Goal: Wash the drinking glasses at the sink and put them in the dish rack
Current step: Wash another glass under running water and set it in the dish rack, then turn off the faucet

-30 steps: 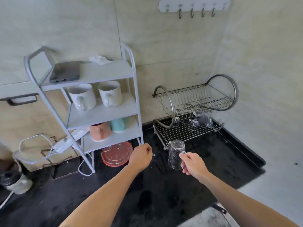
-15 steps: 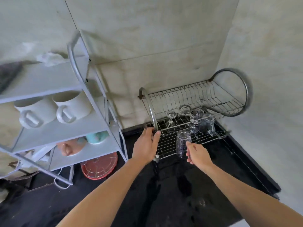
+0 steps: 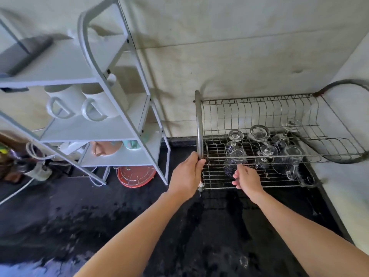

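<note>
A two-tier wire dish rack (image 3: 249, 183) stands on the black counter against the wall. My right hand (image 3: 246, 177) holds a clear drinking glass (image 3: 232, 163) upside down on the front left of the rack's lower tier. My left hand (image 3: 187, 175) grips the rack's left upright tube near its base. Several more clear glasses (image 3: 259, 132) and a glass mug with a handle (image 3: 289, 162) stand upside down further back and to the right on the same tier. The upper tier holds nothing.
A white three-shelf stand (image 3: 95, 124) sits left of the rack, carrying white mugs (image 3: 99, 105), a pink cup and a teal cup. A red round lid (image 3: 135, 175) lies under it. The black counter (image 3: 119, 226) is wet. A light counter edge runs along the right.
The view moved closer to the rack. My right hand carried the glass from above the counter onto the lower tier. My left hand went from a loose fist over the counter to gripping the rack's left tube.
</note>
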The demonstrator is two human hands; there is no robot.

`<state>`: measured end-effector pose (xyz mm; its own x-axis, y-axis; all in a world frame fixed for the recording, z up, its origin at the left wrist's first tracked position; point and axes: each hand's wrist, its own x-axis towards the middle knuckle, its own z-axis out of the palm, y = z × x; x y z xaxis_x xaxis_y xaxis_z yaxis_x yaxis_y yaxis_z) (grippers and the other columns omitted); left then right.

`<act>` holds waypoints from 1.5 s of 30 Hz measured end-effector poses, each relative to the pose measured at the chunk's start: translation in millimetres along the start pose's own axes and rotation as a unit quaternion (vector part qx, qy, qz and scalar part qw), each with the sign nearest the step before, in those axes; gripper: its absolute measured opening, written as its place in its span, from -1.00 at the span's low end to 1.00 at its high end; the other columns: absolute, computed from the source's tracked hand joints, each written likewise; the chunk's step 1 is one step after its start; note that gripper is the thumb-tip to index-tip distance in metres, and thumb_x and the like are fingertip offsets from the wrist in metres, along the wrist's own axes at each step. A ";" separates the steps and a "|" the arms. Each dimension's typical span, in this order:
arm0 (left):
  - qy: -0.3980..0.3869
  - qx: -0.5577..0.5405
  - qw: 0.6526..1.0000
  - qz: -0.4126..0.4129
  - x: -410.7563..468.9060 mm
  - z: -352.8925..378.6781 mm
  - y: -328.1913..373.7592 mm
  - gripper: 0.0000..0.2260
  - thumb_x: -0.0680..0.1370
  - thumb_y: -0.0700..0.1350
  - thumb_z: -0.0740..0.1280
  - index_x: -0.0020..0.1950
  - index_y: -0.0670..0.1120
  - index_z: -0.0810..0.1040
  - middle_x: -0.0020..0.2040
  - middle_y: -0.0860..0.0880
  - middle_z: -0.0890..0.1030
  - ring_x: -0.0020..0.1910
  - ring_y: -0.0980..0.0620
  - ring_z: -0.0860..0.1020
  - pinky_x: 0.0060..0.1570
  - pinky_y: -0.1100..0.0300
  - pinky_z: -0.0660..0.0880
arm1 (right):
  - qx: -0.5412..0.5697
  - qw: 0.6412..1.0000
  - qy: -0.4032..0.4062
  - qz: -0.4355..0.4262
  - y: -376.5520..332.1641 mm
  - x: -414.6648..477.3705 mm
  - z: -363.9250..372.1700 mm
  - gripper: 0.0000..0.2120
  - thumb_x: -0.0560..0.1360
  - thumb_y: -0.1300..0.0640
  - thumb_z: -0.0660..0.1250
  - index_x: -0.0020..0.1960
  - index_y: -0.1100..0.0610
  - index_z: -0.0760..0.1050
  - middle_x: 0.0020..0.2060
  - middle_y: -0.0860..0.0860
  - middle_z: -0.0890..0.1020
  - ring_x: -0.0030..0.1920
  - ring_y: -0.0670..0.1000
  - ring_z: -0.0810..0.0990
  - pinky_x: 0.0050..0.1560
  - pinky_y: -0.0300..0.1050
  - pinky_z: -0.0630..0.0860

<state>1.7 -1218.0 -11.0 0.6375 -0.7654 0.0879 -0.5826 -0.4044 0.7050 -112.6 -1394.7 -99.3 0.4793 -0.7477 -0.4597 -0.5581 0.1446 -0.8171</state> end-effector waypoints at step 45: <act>0.371 0.115 0.668 -0.634 -713.3 -474.1 -378.7 -0.85 0.57 -0.07 0.20 0.04 -0.08 0.51 -0.05 -0.10 0.65 -0.04 -0.17 0.57 -0.11 0.05 0.45 | -0.415 0.508 -0.518 -0.549 -62.1 -599.2 784.6 -0.79 0.51 -0.08 0.30 0.09 -0.02 0.52 -0.08 -0.08 0.64 -0.03 0.03 0.60 -0.08 -0.11 0.50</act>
<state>6.6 -281.5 -7.0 0.7163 0.6916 -0.0924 0.6568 -0.6235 0.4241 166.3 -447.1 -46.1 0.6698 0.7224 -0.1721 0.5443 -0.6352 -0.5479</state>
